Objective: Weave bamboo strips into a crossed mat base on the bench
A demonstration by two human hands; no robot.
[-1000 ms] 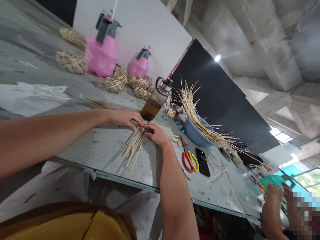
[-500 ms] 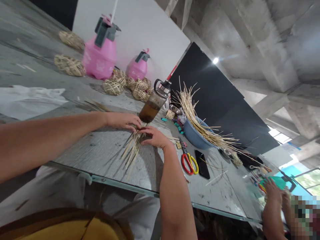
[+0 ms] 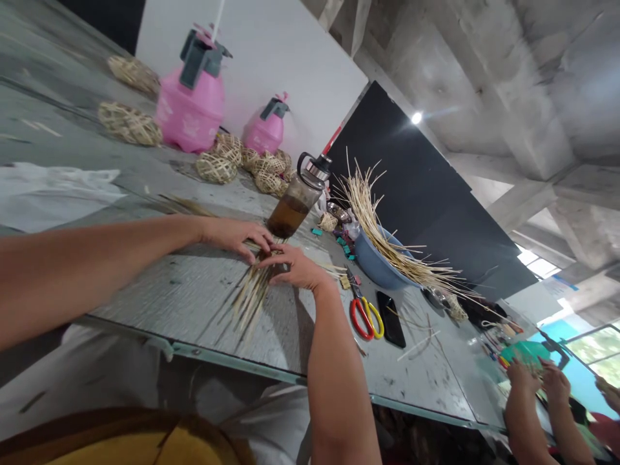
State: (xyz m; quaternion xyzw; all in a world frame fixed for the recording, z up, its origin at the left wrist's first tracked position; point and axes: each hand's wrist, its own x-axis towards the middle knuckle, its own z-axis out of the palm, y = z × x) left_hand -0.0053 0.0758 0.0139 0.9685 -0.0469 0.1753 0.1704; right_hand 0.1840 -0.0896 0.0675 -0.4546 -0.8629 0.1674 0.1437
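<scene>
A bundle of thin bamboo strips (image 3: pixel 248 302) lies on the grey table, fanning toward its front edge. My left hand (image 3: pixel 236 236) is at the far end of the strips, fingers bent onto them and thumb a little apart. From the right, my right hand (image 3: pixel 299 267) reaches across the same bundle, its fingers curled over the strips and close to the left fingertips. The point where the strips cross is partly hidden under the fingers. Just behind my hands is a bottle of brown liquid (image 3: pixel 290 210).
Scissors (image 3: pixel 361 318) and a black phone (image 3: pixel 391 320) lie to the right. Behind them, a blue basin (image 3: pixel 380 261) holds long strips (image 3: pixel 387 248). Pink spray bottles (image 3: pixel 191 110) and woven balls (image 3: pixel 217 165) stand at the back left. A co-worker's hands (image 3: pixel 526 378) are at far right.
My left thumb has moved away from its fingers, and my right fingers reach further left over the strips. The co-worker's hands have shifted. The view has moved slightly.
</scene>
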